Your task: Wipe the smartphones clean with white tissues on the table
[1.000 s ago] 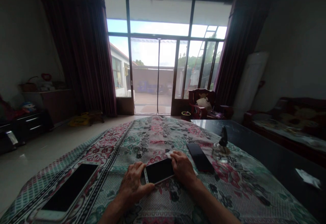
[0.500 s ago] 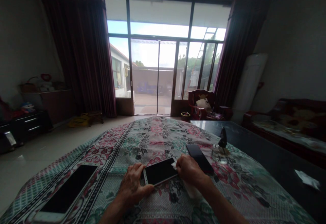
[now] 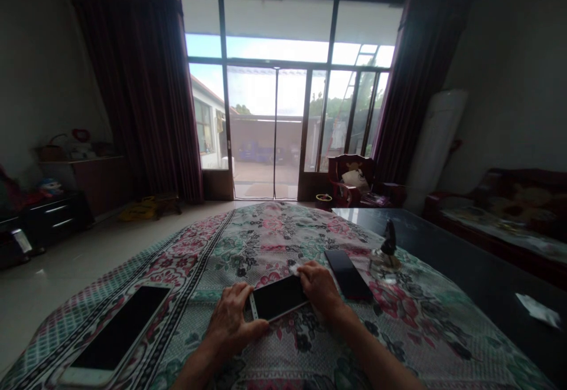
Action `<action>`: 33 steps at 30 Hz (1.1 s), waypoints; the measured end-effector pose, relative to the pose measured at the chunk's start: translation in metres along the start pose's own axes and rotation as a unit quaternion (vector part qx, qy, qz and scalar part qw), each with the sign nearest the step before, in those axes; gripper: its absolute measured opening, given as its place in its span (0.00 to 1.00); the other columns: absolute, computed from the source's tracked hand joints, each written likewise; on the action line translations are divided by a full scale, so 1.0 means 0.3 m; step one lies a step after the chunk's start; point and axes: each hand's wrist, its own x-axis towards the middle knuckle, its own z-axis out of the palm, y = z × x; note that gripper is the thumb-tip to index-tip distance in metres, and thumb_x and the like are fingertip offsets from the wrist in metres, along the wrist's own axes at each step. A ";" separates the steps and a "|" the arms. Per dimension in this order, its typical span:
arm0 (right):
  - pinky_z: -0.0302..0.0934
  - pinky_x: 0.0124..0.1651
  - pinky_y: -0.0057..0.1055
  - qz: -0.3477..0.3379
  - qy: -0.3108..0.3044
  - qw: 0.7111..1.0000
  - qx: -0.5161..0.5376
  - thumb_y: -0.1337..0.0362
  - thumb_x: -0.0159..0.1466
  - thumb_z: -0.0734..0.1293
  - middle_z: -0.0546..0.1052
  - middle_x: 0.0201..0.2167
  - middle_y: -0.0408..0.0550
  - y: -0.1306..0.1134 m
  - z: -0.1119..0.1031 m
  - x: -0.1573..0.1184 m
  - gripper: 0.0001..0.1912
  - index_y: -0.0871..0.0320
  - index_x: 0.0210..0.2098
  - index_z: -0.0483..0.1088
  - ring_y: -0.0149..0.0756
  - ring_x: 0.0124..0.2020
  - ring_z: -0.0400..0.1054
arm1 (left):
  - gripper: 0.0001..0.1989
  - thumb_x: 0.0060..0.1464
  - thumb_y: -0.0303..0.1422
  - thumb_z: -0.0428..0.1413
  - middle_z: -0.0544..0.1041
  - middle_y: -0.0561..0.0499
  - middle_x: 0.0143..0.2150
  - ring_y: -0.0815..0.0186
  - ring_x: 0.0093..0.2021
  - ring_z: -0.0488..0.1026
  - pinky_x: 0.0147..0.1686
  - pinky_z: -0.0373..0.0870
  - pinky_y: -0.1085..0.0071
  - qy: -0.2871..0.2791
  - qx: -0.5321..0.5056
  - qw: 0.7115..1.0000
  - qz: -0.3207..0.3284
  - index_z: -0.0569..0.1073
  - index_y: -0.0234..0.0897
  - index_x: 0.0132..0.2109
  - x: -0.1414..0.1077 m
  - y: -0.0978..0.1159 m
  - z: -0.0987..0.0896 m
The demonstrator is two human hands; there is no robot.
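Note:
A white-edged smartphone (image 3: 279, 299) with a dark screen lies at a slant on the flowered tablecloth (image 3: 266, 248). My left hand (image 3: 233, 316) grips its left end, thumb along the near edge and fingers at the far side. At the phone's right end, my right hand (image 3: 322, 289) is closed on a white tissue (image 3: 295, 269), a bit of which shows past the fingers at the far edge. Just beyond that hand lies a dark phone (image 3: 348, 275), flat on the cloth. A larger white-framed phone (image 3: 119, 334) rests at the left.
A small glass bottle (image 3: 385, 260) with a black top stands to the right. Farther right, a crumpled white paper (image 3: 537, 309) lies on the black tabletop (image 3: 443, 248). A wooden armchair (image 3: 349, 180) stands past the table, near the glass door.
My right hand, with the tissue, has moved slightly left and away from me, toward the phone's far edge. The left hand keeps its hold and the phone stays put.

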 end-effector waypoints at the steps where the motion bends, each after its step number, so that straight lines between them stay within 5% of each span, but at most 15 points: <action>1: 0.56 0.44 0.23 0.003 -0.011 1.000 -0.008 0.70 0.64 0.58 0.77 0.38 0.48 -0.002 -0.005 0.001 0.15 0.57 0.36 0.77 0.31 0.38 0.70 | 0.32 0.41 0.43 0.60 0.69 0.40 0.58 0.52 0.58 0.63 0.58 0.58 0.63 0.000 -0.002 1.000 -0.001 0.70 0.31 0.53 0.000 0.001 0.000; 11: 0.58 0.40 0.26 0.045 -0.076 0.995 -0.040 0.72 0.57 0.63 0.79 0.35 0.53 -0.018 -0.087 -0.021 0.12 0.59 0.32 0.79 0.36 0.37 0.72 | 0.34 0.41 0.44 0.60 0.69 0.41 0.59 0.52 0.60 0.61 0.59 0.56 0.62 0.004 -0.016 1.000 -0.004 0.69 0.32 0.55 -0.001 -0.002 0.004; 21: 0.54 0.28 0.21 0.043 -0.133 0.990 -0.001 0.76 0.50 0.64 0.79 0.22 0.45 0.007 -0.145 -0.024 0.11 0.60 0.23 0.78 0.31 0.26 0.71 | 0.35 0.41 0.44 0.59 0.68 0.40 0.60 0.52 0.60 0.61 0.59 0.57 0.63 -0.002 -0.008 1.000 -0.011 0.69 0.31 0.55 -0.003 0.005 -0.004; 33: 0.56 0.39 0.27 0.026 -0.075 0.992 -0.094 0.73 0.57 0.63 0.78 0.34 0.53 -0.011 -0.080 -0.059 0.10 0.59 0.31 0.76 0.38 0.37 0.70 | 0.35 0.40 0.44 0.60 0.68 0.42 0.59 0.52 0.60 0.61 0.59 0.57 0.64 0.001 -0.014 1.000 -0.014 0.69 0.33 0.56 0.002 -0.008 0.007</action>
